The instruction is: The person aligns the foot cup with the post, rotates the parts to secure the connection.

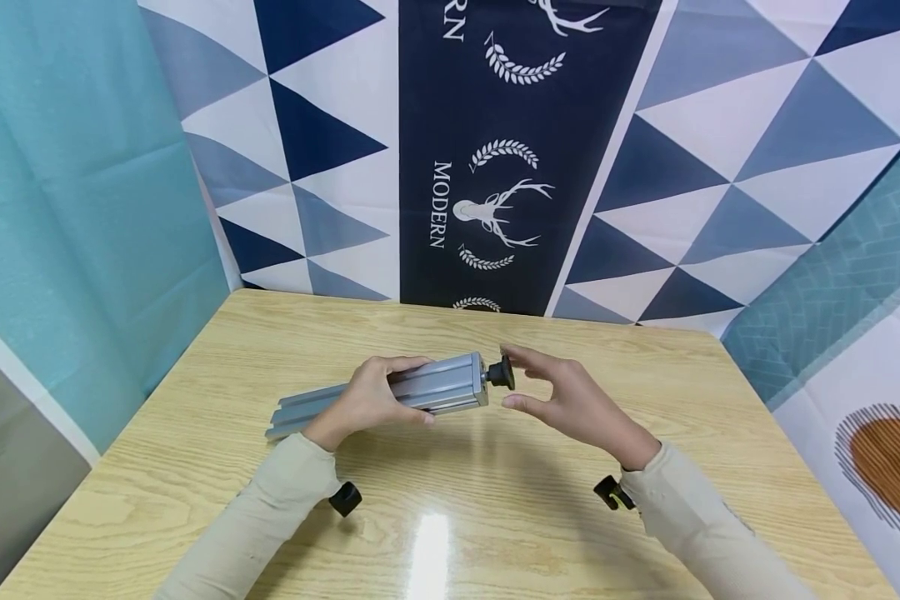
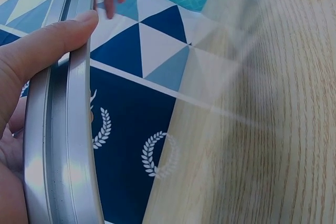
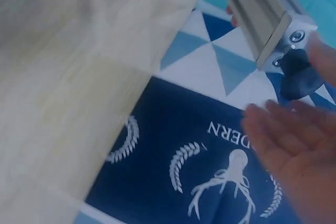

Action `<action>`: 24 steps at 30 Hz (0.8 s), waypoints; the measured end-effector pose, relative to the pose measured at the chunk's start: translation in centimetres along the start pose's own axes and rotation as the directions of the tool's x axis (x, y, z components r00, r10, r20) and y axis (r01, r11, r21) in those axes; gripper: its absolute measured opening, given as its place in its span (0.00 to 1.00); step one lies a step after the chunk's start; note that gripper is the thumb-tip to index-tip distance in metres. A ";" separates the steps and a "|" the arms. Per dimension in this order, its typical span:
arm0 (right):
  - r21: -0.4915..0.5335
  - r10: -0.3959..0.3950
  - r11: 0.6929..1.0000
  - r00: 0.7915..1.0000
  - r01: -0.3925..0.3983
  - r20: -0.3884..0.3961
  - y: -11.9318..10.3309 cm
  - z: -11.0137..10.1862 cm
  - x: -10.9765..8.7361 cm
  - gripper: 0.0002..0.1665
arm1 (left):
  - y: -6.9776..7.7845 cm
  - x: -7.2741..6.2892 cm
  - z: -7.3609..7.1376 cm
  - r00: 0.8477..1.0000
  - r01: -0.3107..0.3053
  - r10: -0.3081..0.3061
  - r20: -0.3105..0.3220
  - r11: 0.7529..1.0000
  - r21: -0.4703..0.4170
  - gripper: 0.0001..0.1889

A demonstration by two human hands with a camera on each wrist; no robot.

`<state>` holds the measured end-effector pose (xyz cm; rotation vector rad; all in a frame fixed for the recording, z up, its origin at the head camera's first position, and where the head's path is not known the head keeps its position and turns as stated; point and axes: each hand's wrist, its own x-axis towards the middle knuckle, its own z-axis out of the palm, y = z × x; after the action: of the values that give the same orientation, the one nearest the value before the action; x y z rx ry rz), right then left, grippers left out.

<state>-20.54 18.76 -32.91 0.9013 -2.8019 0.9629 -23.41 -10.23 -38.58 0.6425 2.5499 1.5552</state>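
My left hand [image 1: 370,395] grips a silver slotted aluminium profile [image 1: 447,383], thumb on one side and fingers round the other. The profile's right end is raised above the table and carries an end plate [image 3: 294,35] with bolts. From that plate sticks out a black levelling foot [image 1: 502,373] with a flared round base. My right hand [image 1: 573,402] is just right of the foot, fingers and thumb spread on either side of it. In the right wrist view the fingers are slightly blurred, and a gap shows between the fingertips and the foot; whether the thumb touches it, I cannot tell.
Beneath both hands lies a light wood-grain table [image 1: 450,475]. A patterned cloth [image 1: 330,167] with triangles and a dark deer-print band hangs behind its far edge. Teal cloth [image 1: 82,192] hangs at the left. A black wrist camera [image 1: 345,499] sits below the left sleeve.
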 end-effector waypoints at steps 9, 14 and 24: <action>-0.194 -0.267 0.947 0.963 0.256 -0.035 0.4 0.0 0.1 0.43 | 0.0 0.0 0.1 1.000 0.004 -0.004 0.003 1.000 0.011 0.40; -0.045 -0.120 0.992 0.992 0.118 -0.045 0.4 0.2 0.1 0.32 | 0.0 0.0 0.1 1.000 0.005 -0.005 0.001 1.000 0.010 0.39; 0.201 0.251 0.946 0.967 -0.255 0.043 0.4 0.7 0.4 0.28 | -0.2 0.1 0.3 1.000 0.009 -0.009 0.008 1.000 0.012 0.39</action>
<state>-21.02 18.42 -33.61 0.5728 -2.9240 1.3043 -23.51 -10.05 -38.86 0.6366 2.5540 1.5326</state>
